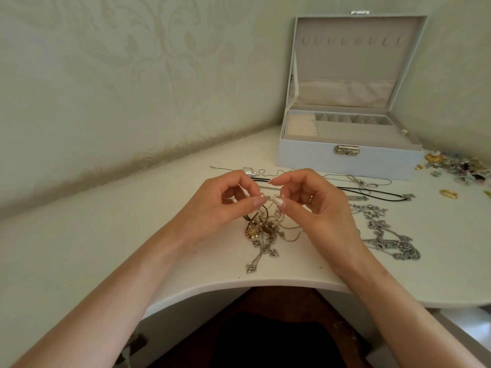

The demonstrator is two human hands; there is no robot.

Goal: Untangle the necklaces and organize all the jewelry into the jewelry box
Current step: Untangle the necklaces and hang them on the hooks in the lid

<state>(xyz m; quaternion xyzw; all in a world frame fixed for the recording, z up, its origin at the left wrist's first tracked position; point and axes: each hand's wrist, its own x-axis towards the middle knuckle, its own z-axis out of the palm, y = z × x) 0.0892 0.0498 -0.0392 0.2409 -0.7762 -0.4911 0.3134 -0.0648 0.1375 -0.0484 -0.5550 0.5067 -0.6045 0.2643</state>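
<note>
Necklaces (pixel 268 229) lie knotted in a gold and silver clump on the white table (pixel 79 248), just past its curved front edge, and the top of the clump is lifted into both hands so that its upper strands are hidden behind the fingers. Which chain belongs to which pendant cannot be made out in the knot; a gold oval pendant (pixel 252 231) and several small silver crosses (pixel 265 252) show at its lower side. The left hand (pixel 225 205) is curled, thumb and forefinger pressed together on a thin strand at the top of the tangle, the other fingers bent in loosely. The right hand (pixel 316 205) mirrors it, thumb and forefinger pinched on the same strand just beside the left fingertips, its forefinger arched and the remaining fingers half folded; a ring shows on one of them. Behind the hands, thin silver chains (pixel 265 172) and a black cord (pixel 372 191) lie partly covered by the knuckles. To the right lies a heavier silver chain with crosses (pixel 390 243), apart from the clump. The jewelry box (pixel 350 155) stands open at the back right near the wall, its compartments looking bare. Small gold and flowery pieces (pixel 462 166) beside it are cut off by the right edge and too blurred to name.
</note>
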